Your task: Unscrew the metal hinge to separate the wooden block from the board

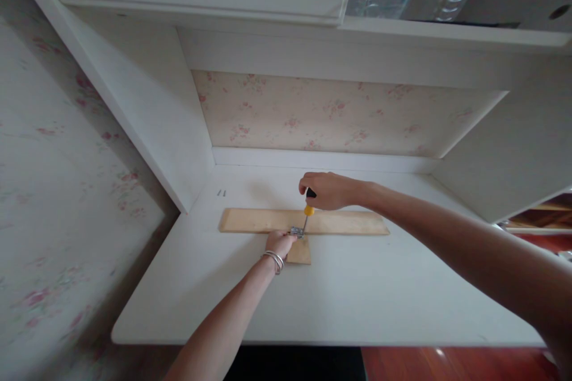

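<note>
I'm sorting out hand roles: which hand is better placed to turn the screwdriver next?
Right, I'd judge: the right hand grips the screwdriver from above, while the left hand is down at the metal piece.

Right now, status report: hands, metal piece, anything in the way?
Right fingers gripping screwdriver, tip down by metal piece. Left fingers at its left side. It sits at long board's near edge. Nothing visibly blocking.

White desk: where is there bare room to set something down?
On the white desk, one bare patch is front right, between the short wooden board, long wooden board and front edge. Another lies left of the left forearm. Crowded: the middle, where the left hand holds the metal hinge and the right hand the screwdriver.
</note>
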Tool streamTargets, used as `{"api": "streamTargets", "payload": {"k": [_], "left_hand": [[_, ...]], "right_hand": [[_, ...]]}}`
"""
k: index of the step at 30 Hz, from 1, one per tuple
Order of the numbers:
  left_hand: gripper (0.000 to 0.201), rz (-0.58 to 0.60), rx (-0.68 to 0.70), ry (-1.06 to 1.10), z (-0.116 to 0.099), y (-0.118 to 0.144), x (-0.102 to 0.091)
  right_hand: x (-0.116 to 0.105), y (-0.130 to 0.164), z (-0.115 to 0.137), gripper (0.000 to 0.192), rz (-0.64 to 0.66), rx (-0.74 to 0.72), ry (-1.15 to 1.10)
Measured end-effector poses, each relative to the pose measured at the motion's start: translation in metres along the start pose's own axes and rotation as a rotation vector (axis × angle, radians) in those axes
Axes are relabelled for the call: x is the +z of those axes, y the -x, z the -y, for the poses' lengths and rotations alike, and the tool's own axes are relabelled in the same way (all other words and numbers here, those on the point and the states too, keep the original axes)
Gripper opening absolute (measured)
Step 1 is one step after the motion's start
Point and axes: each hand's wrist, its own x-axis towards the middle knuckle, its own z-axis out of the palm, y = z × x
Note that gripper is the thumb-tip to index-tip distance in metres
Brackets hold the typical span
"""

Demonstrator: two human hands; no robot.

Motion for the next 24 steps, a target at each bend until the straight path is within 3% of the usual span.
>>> {"api": "streamTargets", "payload": {"k": [2,5,7,10,12,18,21,24], "left_hand": [[0.019,0.004,-0.005,0.0,-0.0005,0.0005,0.0],[0.021,0.012,-0.009,0.002,-0.0017,0.0013,0.0003],[0.021,0.016,-0.011,0.001,-0.0026,0.0019,0.0003],[0.021,0.02,-0.018,-0.003,-0.0036,0.0028,0.0002],[0.02,0.021,-0.024,-0.006,-0.0041,0.0033,0.0001],[0.02,0.02,-0.03,-0.014,-0.0052,0.0044,0.0002],[0.02,0.019,-0.026,-0.021,-0.0055,0.0048,-0.0005],[0.019,0.017,-0.022,-0.025,-0.0059,0.0052,-0.0013]], "right_hand": [[-0.0013,0.0004,0.0004,0.037,0.029,-0.048,-0.039],[-0.0025,-0.0013,0.0031,0.027,0.04,0.042,0.017],[-0.0019,-0.0028,0.0042,0.029,0.023,0.099,0.079],[-0.0006,-0.0034,0.0025,0.022,0.009,0.003,0.061],[-0.001,-0.0029,0.001,0.031,0.024,-0.056,0.018],[-0.0055,-0.0049,0.0051,0.031,0.059,0.124,0.08],[-0.0051,-0.0056,0.0056,0.019,0.031,-0.026,0.065],[-0.006,-0.0057,0.0048,0.031,0.043,-0.159,-0.016]]}}
